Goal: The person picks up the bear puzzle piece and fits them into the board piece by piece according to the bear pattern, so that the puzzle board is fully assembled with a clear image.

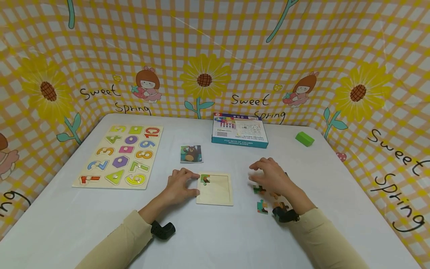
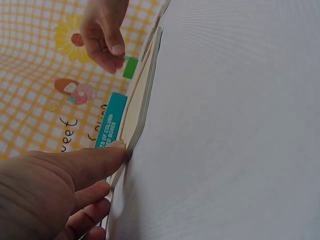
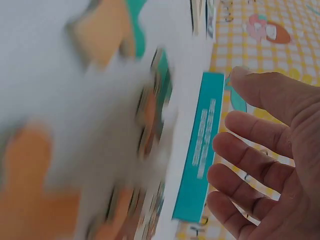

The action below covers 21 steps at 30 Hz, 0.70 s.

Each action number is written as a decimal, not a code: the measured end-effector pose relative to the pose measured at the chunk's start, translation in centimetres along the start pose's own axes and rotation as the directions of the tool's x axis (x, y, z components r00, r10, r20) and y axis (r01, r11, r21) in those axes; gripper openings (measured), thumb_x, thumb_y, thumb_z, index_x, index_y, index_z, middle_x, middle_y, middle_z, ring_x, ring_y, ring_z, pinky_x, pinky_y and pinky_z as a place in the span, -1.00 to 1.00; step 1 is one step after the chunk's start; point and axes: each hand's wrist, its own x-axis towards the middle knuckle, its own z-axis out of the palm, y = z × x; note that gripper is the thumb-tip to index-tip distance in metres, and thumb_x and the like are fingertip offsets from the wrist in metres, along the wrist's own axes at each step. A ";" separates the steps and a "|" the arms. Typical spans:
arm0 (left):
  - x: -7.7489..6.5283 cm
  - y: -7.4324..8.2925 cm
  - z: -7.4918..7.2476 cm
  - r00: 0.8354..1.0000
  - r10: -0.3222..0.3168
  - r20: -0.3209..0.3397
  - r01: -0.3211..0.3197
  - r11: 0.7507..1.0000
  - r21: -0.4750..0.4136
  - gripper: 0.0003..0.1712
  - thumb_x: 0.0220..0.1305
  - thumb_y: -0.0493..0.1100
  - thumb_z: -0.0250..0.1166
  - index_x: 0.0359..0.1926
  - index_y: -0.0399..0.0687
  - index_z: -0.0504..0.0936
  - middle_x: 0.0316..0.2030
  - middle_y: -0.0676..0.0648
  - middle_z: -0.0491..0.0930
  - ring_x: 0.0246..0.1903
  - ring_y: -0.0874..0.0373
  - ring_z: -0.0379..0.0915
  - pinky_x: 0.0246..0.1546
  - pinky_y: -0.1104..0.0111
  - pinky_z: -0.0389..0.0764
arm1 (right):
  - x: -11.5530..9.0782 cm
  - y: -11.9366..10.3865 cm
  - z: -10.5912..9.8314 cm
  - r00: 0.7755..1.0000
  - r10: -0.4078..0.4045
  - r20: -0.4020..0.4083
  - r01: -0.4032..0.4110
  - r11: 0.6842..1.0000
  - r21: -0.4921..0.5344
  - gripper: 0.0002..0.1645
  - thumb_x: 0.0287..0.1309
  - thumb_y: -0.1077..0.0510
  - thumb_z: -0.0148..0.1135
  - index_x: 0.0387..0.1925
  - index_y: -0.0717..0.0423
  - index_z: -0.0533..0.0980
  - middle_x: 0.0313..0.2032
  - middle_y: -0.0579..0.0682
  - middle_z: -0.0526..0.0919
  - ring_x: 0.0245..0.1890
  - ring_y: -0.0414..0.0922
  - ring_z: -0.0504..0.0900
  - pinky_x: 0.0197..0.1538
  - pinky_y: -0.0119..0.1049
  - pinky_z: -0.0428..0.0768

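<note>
A shallow square wooden puzzle tray lies in front of me in the head view. One green-and-brown jigsaw piece sits in its far left corner. My left hand rests on the table with thumb and index fingertips touching the tray's left edge, the fingers spread apart. Over the loose pieces to the right of the tray hovers my right hand, its fingers loosely bent and nothing in them. Below it are a teal-and-orange piece, a green-and-brown piece and brown pieces, some partly covered by the hand and wrist.
Behind the tray lies a small bear picture card. A numbers-and-shapes peg board occupies the left side. At the back stand a teal-edged box and, farther right, a green block. Patterned cloth walls surround the white table.
</note>
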 end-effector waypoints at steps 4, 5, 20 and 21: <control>0.0 0.0 0.0 1.000 -0.005 0.004 0.005 1.000 -0.001 -0.47 -0.02 -0.15 0.42 0.05 -0.10 0.57 -0.04 -0.13 0.45 -0.06 -0.02 0.17 0.02 0.04 0.15 | -0.5 1.4 -0.6 1.000 0.027 0.007 -0.027 1.000 0.008 -0.59 0.08 0.03 0.31 -0.05 0.15 0.59 -0.11 0.10 0.60 -0.07 0.05 0.41 -0.09 -0.05 0.43; 0.0 0.0 0.0 1.000 -0.021 0.011 0.021 1.000 -0.012 -0.46 -0.01 -0.16 0.43 0.06 -0.09 0.57 -0.02 -0.13 0.45 -0.04 -0.03 0.17 0.05 0.02 0.14 | -0.7 1.8 -0.7 1.000 0.030 0.005 -0.030 1.000 0.010 -0.59 0.08 0.03 0.30 -0.06 0.15 0.59 -0.11 0.11 0.60 -0.07 0.05 0.41 -0.10 -0.06 0.43; 0.2 0.1 0.0 0.998 -0.059 0.020 0.059 0.998 0.000 -0.46 -0.02 -0.13 0.45 0.06 -0.03 0.58 -0.01 -0.09 0.45 -0.06 0.02 0.17 0.05 0.07 0.14 | -1.6 5.5 -1.4 0.996 0.091 0.012 -0.091 0.995 -0.031 -0.59 0.09 0.05 0.30 -0.05 0.18 0.58 -0.06 0.19 0.57 -0.03 0.14 0.38 -0.04 0.06 0.41; 0.2 0.1 0.0 0.998 -0.059 0.020 0.059 0.998 -0.001 -0.46 -0.02 -0.13 0.45 0.06 -0.04 0.58 -0.01 -0.09 0.45 -0.06 0.02 0.17 0.05 0.07 0.14 | -1.6 5.6 -1.4 0.995 0.095 0.015 -0.095 0.995 -0.034 -0.59 0.09 0.05 0.29 -0.04 0.18 0.58 -0.06 0.20 0.57 -0.03 0.15 0.38 -0.03 0.07 0.41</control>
